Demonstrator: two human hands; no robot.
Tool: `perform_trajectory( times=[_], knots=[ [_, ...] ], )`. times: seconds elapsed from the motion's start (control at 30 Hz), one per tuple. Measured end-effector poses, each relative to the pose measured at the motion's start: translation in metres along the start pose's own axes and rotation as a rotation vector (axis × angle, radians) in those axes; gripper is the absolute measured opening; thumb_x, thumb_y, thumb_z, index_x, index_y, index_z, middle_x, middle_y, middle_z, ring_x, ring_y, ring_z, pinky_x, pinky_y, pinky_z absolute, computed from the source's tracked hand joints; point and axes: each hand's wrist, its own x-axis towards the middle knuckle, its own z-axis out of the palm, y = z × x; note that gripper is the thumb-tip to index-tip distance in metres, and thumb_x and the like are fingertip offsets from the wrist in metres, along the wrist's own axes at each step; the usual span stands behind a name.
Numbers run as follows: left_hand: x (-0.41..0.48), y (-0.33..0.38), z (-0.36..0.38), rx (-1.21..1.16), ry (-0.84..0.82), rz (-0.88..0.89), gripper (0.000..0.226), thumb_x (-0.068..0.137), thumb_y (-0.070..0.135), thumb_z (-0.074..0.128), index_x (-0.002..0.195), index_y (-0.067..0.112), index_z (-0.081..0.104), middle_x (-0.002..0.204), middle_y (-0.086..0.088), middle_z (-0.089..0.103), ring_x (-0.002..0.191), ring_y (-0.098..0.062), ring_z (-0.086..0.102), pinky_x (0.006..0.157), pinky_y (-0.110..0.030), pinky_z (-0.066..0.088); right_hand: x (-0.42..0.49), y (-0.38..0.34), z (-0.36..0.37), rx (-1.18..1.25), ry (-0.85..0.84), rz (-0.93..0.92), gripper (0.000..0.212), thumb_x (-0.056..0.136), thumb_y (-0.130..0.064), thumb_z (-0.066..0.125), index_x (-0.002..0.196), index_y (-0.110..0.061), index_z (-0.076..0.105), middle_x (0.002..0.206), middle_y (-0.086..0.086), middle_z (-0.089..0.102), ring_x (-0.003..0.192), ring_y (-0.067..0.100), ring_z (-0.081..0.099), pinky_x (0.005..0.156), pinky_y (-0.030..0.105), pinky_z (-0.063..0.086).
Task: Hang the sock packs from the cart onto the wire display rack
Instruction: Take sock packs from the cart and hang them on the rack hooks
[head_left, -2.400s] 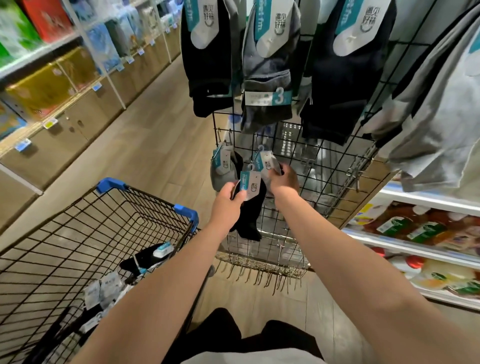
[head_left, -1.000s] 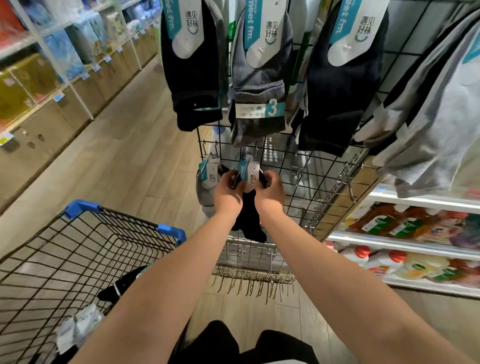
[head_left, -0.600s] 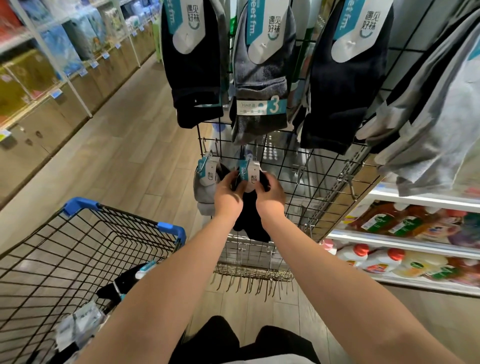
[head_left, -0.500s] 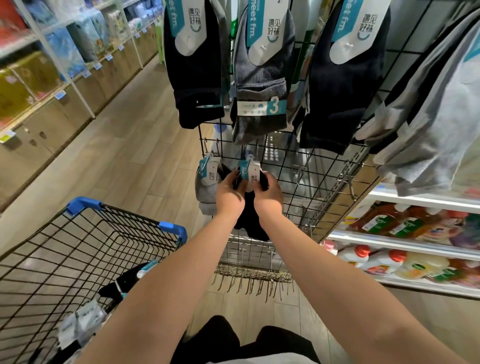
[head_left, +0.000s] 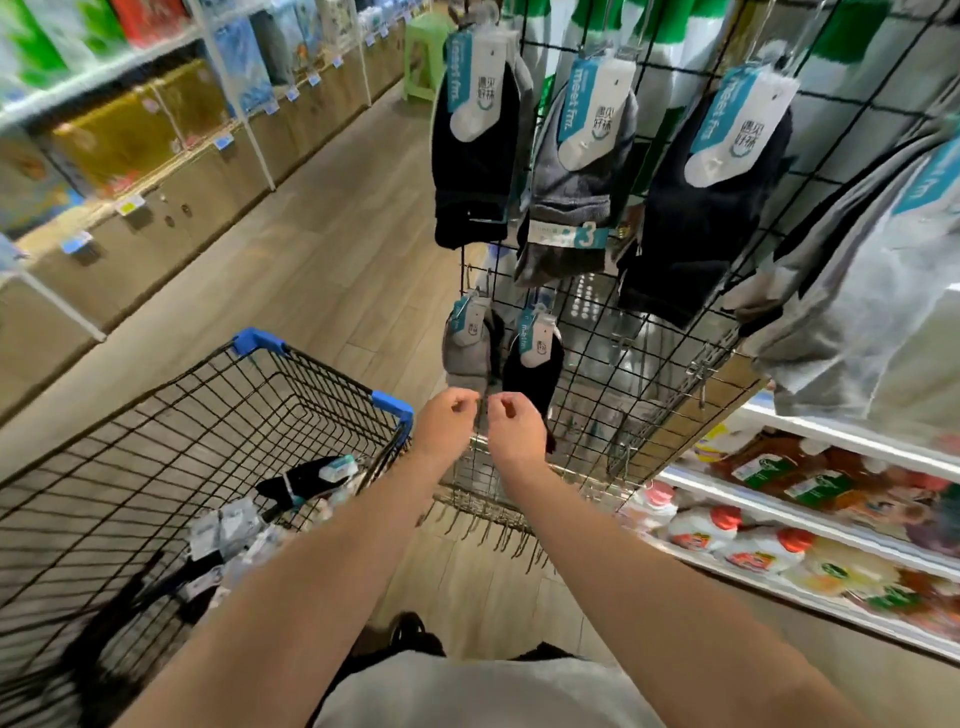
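- Both hands have come off the black sock pack (head_left: 535, 374), which they held at its hook half a second ago. It now hangs free on the lower row of the wire display rack (head_left: 631, 366), just beside a grey sock pack (head_left: 466, 353).
- Left hand (head_left: 447, 423) and right hand (head_left: 517, 426): drawn back just below the two packs, side by side, fingers loosely curled, nothing held.
- Upper row (head_left: 576, 171): larger packs hanging above.
- Cart (head_left: 392, 404): at the left, with more packs in its basket, a black cart pack (head_left: 311, 475) nearest the rim.
- Step in hand, as judged: fetching the next pack. Take it by its card header, keep the fingers clear of the hanger, and carry it to a free place on the lower row beside the black sock pack.
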Motion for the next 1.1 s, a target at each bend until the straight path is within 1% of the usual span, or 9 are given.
perform_trajectory(
  times=[0.23,0.37,0.47,0.67,0.73,0.8,0.93,1.03,1.1],
  knots=[
    [-0.075,-0.096,-0.057,-0.029,0.115,-0.185,0.027,0.106,0.013,0.046,0.120,0.012,0.069,0.115,-0.007,0.070,0.087,-0.015,0.059,0.073,-0.024,0.046,-0.061,0.016,0.059,-0.130,-0.347,0.024,0.015,0.097,-0.025,0.055,0.100,-0.024,0.069,0.095,-0.004,0.069,0.087,0.018,0.063,0.079,0.035,0.053],
    [-0.107,-0.165,-0.087,-0.152,0.201,-0.350,0.028,0.102,0.010,0.048,0.107,0.021,0.073,0.109,0.002,0.073,0.100,-0.021,0.066,0.096,-0.038,0.053,-0.094,0.026,0.116,-0.259,-0.531,-0.020,0.017,0.092,-0.017,0.059,0.103,-0.027,0.069,0.105,-0.001,0.071,0.100,0.020,0.066,0.096,0.042,0.053],
    [-0.122,-0.213,-0.105,-0.352,0.231,-0.529,0.026,0.103,0.012,0.050,0.093,0.026,0.069,0.105,-0.007,0.075,0.091,-0.026,0.067,0.093,-0.049,0.055,-0.110,0.028,0.156,-0.336,-0.647,-0.009,0.016,0.092,-0.017,0.059,0.095,-0.031,0.066,0.101,-0.003,0.069,0.098,0.021,0.064,0.091,0.038,0.052],
    [-0.145,-0.267,-0.134,-0.538,0.281,-0.726,0.021,0.106,0.015,0.047,0.110,0.017,0.067,0.108,-0.006,0.070,0.098,-0.025,0.066,0.076,-0.039,0.056,-0.120,0.022,0.224,-0.451,-0.744,-0.006,0.017,0.097,-0.016,0.058,0.109,-0.020,0.070,0.103,0.002,0.068,0.081,0.014,0.059,0.070,0.029,0.048],
    [-0.148,-0.276,-0.138,-0.608,0.283,-0.772,0.020,0.106,0.016,0.048,0.115,0.020,0.066,0.111,-0.003,0.070,0.105,-0.020,0.066,0.086,-0.037,0.058,-0.124,0.023,0.243,-0.445,-0.785,0.019,0.018,0.098,-0.014,0.056,0.111,-0.018,0.069,0.103,-0.001,0.067,0.075,0.009,0.055,0.061,0.022,0.042],
    [-0.146,-0.288,-0.140,-0.650,0.303,-0.791,0.020,0.105,0.017,0.050,0.114,0.021,0.067,0.110,0.000,0.071,0.109,-0.020,0.066,0.099,-0.042,0.055,-0.127,0.026,0.261,-0.459,-0.827,0.039,0.020,0.098,-0.013,0.056,0.113,-0.016,0.068,0.105,-0.002,0.066,0.083,0.009,0.057,0.062,0.020,0.042],
    [-0.134,-0.316,-0.147,-0.704,0.337,-0.859,0.021,0.103,0.017,0.052,0.114,0.019,0.069,0.113,-0.005,0.073,0.105,-0.021,0.067,0.099,-0.043,0.055,-0.122,0.036,0.298,-0.501,-0.870,0.126,0.021,0.094,-0.014,0.057,0.110,-0.019,0.070,0.110,0.001,0.068,0.097,0.018,0.063,0.084,0.034,0.054],
    [-0.116,-0.341,-0.146,-0.729,0.381,-0.907,0.019,0.102,0.017,0.052,0.103,0.023,0.069,0.111,-0.006,0.073,0.103,-0.024,0.069,0.098,-0.045,0.056,-0.108,0.049,0.330,-0.519,-0.881,0.207,0.022,0.094,-0.012,0.054,0.109,-0.019,0.068,0.102,0.003,0.067,0.078,0.017,0.059,0.073,0.037,0.052],
    [-0.100,-0.354,-0.146,-0.746,0.414,-0.947,0.020,0.102,0.014,0.050,0.100,0.020,0.069,0.110,-0.008,0.073,0.095,-0.022,0.067,0.086,-0.039,0.054,-0.095,0.063,0.353,-0.543,-0.869,0.251,0.022,0.093,-0.013,0.055,0.109,-0.019,0.068,0.095,0.004,0.066,0.073,0.018,0.057,0.067,0.036,0.050]
  ],
)
